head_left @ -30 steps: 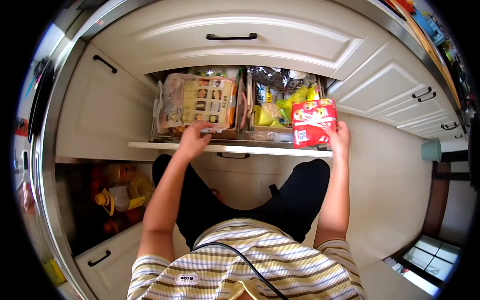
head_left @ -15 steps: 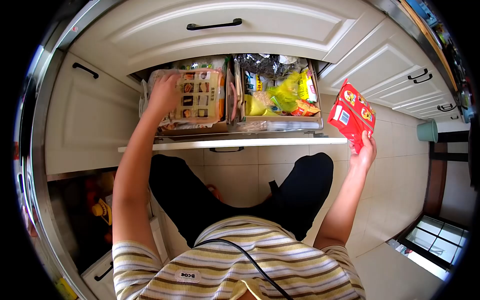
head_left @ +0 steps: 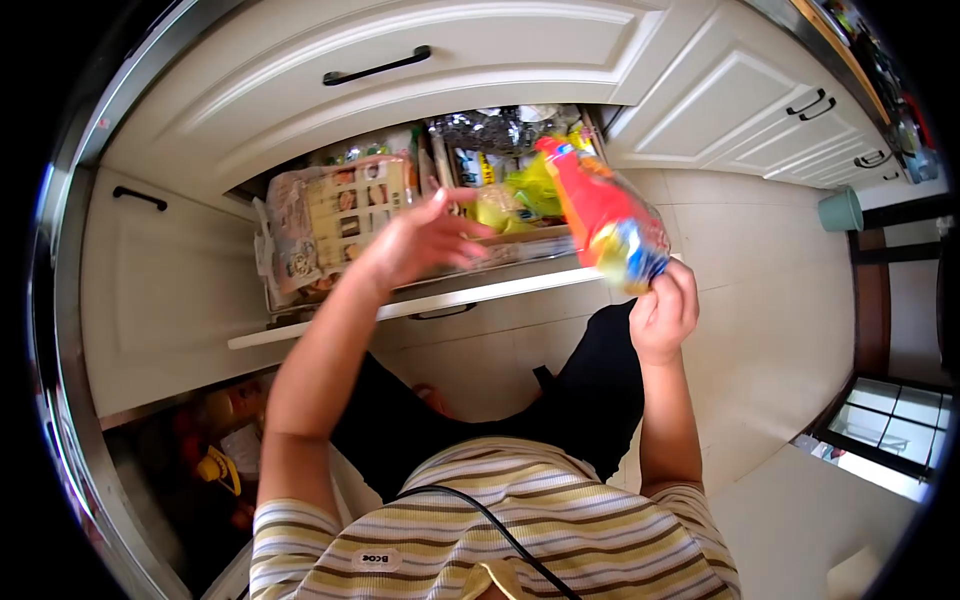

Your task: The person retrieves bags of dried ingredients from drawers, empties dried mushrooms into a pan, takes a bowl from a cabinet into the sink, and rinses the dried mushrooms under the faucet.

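Head view: white-fronted drawer (head_left: 500,292), pulled out. At its left end, a clear plastic bag of goods with a cream panel of small food pictures (head_left: 345,205). Next, left hand (head_left: 430,238), blurred, fingers spread wide, above the drawer's front edge near mid-length. Beyond, toward the back edge, dark crinkled plastic (head_left: 480,132); nearer the right end, a yellow-green plastic bag (head_left: 535,190). Over the front right corner, a red, yellow and blue glossy packet (head_left: 600,205), tilted, motion-blurred, lower end pinched in right hand (head_left: 665,312).
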`<state>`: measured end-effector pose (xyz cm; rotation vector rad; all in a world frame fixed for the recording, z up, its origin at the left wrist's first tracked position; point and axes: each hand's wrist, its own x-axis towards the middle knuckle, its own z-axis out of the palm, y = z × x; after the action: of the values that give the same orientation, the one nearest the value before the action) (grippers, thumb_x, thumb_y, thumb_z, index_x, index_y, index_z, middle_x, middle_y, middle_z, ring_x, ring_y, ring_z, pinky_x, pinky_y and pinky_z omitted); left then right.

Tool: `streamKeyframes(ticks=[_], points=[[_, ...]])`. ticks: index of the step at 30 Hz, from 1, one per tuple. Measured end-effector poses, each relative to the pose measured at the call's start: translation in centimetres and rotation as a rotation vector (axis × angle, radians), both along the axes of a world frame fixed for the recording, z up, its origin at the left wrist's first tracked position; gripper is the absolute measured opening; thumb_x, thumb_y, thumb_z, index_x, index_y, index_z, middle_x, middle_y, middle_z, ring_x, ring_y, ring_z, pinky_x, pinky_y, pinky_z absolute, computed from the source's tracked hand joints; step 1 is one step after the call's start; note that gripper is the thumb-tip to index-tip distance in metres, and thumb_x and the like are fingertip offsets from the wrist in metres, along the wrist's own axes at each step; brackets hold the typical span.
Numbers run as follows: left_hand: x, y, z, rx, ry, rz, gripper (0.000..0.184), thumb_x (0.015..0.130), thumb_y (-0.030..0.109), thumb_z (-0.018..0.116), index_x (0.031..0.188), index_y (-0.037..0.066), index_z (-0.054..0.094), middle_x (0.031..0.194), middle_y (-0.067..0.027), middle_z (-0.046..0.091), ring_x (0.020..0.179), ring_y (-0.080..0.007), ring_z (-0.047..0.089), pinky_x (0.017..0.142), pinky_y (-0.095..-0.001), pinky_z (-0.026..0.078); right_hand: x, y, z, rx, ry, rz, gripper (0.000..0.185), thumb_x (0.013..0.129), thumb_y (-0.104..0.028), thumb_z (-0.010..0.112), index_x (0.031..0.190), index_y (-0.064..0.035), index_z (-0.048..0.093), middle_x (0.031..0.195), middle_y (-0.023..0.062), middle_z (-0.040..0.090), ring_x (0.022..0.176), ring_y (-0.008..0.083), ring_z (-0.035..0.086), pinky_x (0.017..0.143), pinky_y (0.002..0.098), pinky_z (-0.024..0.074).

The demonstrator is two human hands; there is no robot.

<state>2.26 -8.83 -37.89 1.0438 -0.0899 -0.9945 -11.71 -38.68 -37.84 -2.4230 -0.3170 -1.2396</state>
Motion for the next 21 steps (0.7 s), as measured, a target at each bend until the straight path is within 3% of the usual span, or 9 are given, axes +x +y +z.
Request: streamKeyframes(ticks=[2,4,6,8,14,17,19,20,21], points=[[-1.5,-2.2,0.2,-0.239,0.236,-0.050,0.071,0.084,0.055,0.052,0.133,0.006,0.038,0.122,-0.0161,0.054,0.103,-0.0268,0.059,0.088,-0.0418,0.047,0.7,1.4,0.1,-0.087,-0.087,0.109,0.016,0.073,0.008,0.054,0.085,-0.0013,0.049,0.090,0.0176,0.055,0.079,0.0350,0.059,0.068,0.0432,0.0522],[-3.3,-4.3,0.3,-0.260,0.276,0.195,0.062,0.085,0.051,0.053,0.129,0.008,0.043,0.124,-0.0154,0.053,0.102,-0.0251,0.059,0.080,-0.0400,0.051,0.6,2.7,0.0,-0.106,-0.017,0.224,0.020,0.068,0.007,0.059,0.084,-0.0004,0.050,0.093,0.0181,0.053,0.085,0.0368,0.059,0.079,0.0493,0.0519],[-3.8,-4.4,0.2,-0.186,0.174,0.317,0.044,0.085,0.024,0.061,0.123,0.005,0.047,0.115,-0.0120,0.059,0.100,-0.0213,0.061,0.078,-0.0383,0.054,0.7,3.5,-0.7,-0.103,-0.008,0.220,0.020,0.067,0.007,0.060,0.083,0.0000,0.051,0.093,0.0187,0.053,0.087,0.0368,0.059,0.081,0.0514,0.0504],[-4.1,-3.7,0.4,-0.187,0.132,0.348,0.042,0.084,0.017,0.062,0.121,0.002,0.047,0.111,-0.0119,0.061,0.097,-0.0224,0.063,0.081,-0.0393,0.053,0.8,3.9,-0.8,-0.086,0.022,0.199,0.024,0.067,0.007,0.059,0.088,-0.0017,0.051,0.098,0.0195,0.053,0.093,0.0374,0.057,0.086,0.0531,0.0473],[-5.3,-2.5,0.8,-0.086,0.156,0.321,0.048,0.085,0.028,0.063,0.124,0.006,0.046,0.114,-0.0108,0.060,0.100,-0.0227,0.061,0.081,-0.0406,0.053,2.3,6.3,1.5,-0.134,0.135,0.237,0.041,0.069,0.000,0.065,0.108,-0.0044,0.054,0.120,0.0168,0.052,0.109,0.0346,0.053,0.097,0.0531,0.0364],[-4.2,-0.1,1.2,-0.027,0.072,0.159,0.054,0.086,0.034,0.063,0.128,0.005,0.044,0.119,-0.0142,0.056,0.105,-0.0257,0.057,0.086,-0.0381,0.048,3.7,5.8,-0.3,0.404,0.395,0.151,0.037,0.073,-0.005,0.067,0.108,-0.0006,0.057,0.107,0.0138,0.061,0.100,0.0287,0.060,0.090,0.0366,0.0448],[-2.1,2.9,-0.1,0.477,-0.523,0.312,0.054,0.082,0.029,0.066,0.128,0.007,0.047,0.123,-0.0145,0.054,0.110,-0.0266,0.054,0.091,-0.0396,0.045,6.5,3.7,-1.1,0.824,0.525,0.203,0.034,0.081,-0.007,0.064,0.112,-0.0002,0.053,0.109,0.0129,0.061,0.097,0.0227,0.061,0.085,0.0347,0.0475],[-0.5,5.0,-0.5,0.810,-0.866,0.365,0.052,0.081,0.025,0.068,0.126,0.007,0.050,0.124,-0.0147,0.054,0.111,-0.0272,0.054,0.093,-0.0397,0.044,8.2,2.2,-2.2,0.822,0.524,0.213,0.034,0.081,-0.007,0.064,0.112,-0.0002,0.053,0.109,0.0129,0.061,0.097,0.0227,0.061,0.085,0.0347,0.0475],[1.1,7.6,-0.7,0.970,-0.895,0.381,0.055,0.077,0.022,0.069,0.126,0.005,0.049,0.122,-0.0164,0.054,0.108,-0.0272,0.055,0.091,-0.0386,0.044,9.8,0.8,-3.2,1.101,0.683,0.235,0.034,0.083,-0.009,0.064,0.113,-0.0005,0.052,0.110,0.0129,0.060,0.096,0.0226,0.062,0.084,0.0353,0.0484]])
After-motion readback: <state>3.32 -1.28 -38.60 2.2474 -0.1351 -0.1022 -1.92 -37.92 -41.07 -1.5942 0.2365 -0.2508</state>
